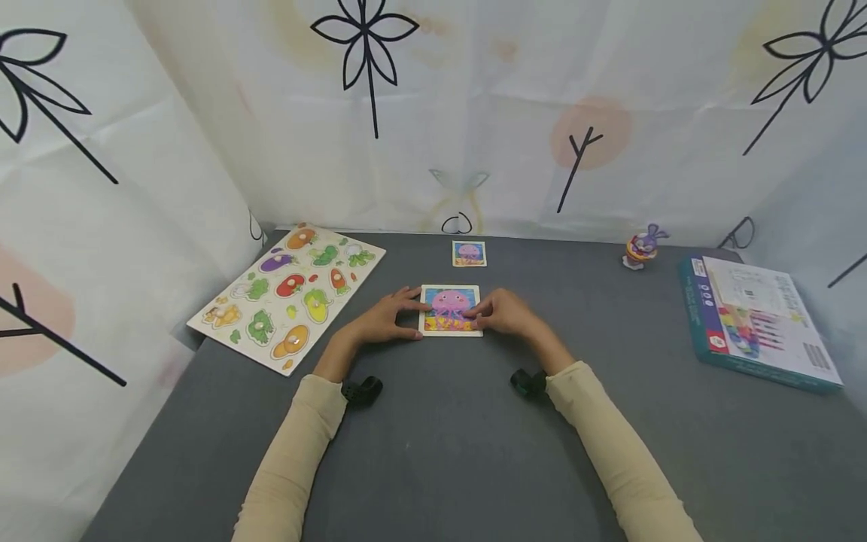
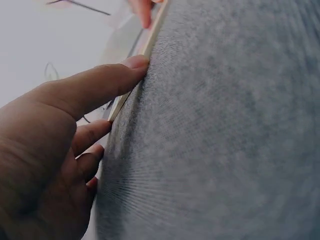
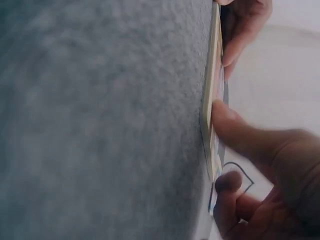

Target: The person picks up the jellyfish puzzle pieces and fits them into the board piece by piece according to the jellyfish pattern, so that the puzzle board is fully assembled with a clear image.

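Observation:
A square picture board with a pink octopus-like creature on it lies flat on the grey table between both hands. The left hand touches its left side with fingers spread, the thumb at the near left corner and a fingertip over the left border. In the left wrist view the thumb rests against the board's pale edge. The right hand has its fingertips on the right part of the picture. In the right wrist view its thumb lies on the face; I cannot tell whether it pinches a piece.
A small card with a similar picture lies behind the board. At the left is a vegetable board. A small purple-eared figurine stands back right, and a flat box lies at the right. A patterned white curtain hangs behind.

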